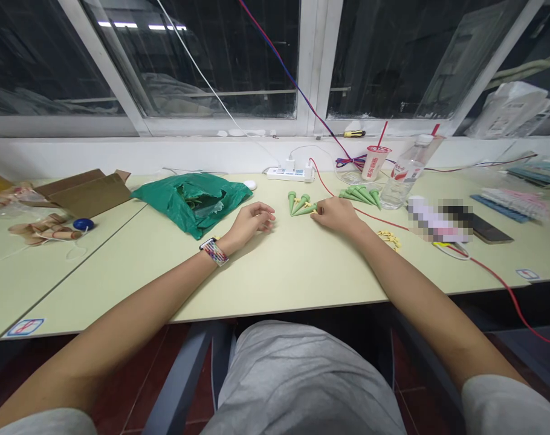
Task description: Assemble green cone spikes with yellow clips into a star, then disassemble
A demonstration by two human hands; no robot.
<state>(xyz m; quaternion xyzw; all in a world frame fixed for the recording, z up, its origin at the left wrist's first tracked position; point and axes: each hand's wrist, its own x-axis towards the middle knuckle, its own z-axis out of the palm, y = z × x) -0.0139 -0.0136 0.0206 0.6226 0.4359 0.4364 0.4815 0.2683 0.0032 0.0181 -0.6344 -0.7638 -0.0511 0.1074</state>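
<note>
My left hand (251, 221) rests on the pale green table (279, 272) with its fingers curled loosely and nothing visible in them. A beaded band circles that wrist. My right hand (336, 213) lies to the right, fingers pinched at the base of a green cone (305, 210) lying on its side. Two more green cones (297, 200) stand just beyond it. A pile of several green cones (360, 194) lies further right. Small yellow pieces (390, 237) sit beside my right forearm.
A green plastic bag (193, 200) lies left of my left hand, and a cardboard box (87, 190) beyond it. A power strip (289, 174), a drink cup (375, 162), a water bottle (404, 172), a phone (483, 228) and a red cable (501, 281) occupy the back and right.
</note>
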